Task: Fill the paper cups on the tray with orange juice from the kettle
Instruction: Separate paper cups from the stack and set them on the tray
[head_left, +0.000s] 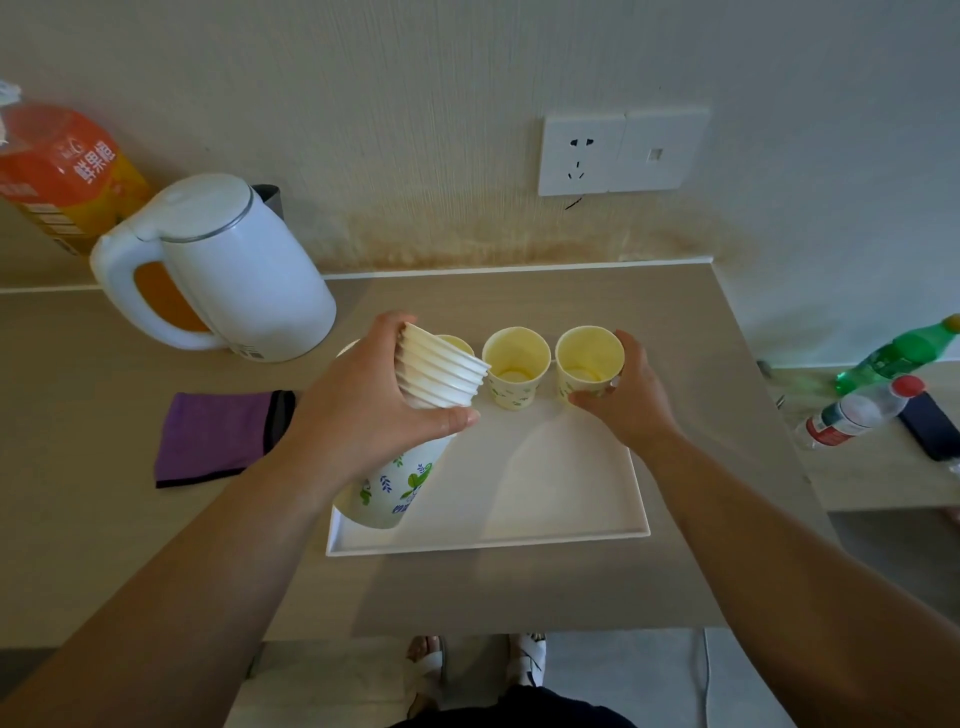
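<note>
A white tray (545, 488) lies on the beige table. Along its far edge stand three empty paper cups with leaf prints: one at the left (457, 344), mostly hidden behind the stack, one in the middle (515, 371) and one at the right (587, 364). My right hand (626, 397) wraps around the right cup. My left hand (374, 395) grips a tilted stack of nested paper cups (415, 441) over the tray's left side. The white kettle (223, 270) stands at the back left, lid shut, handle toward me.
An orange juice bottle (62, 171) leans behind the kettle. A purple cloth (218, 436) lies left of the tray. On a lower surface at the right lie a green bottle (904, 353), a water bottle (857, 413) and a dark phone (930, 423). A wall socket (582, 156) sits above.
</note>
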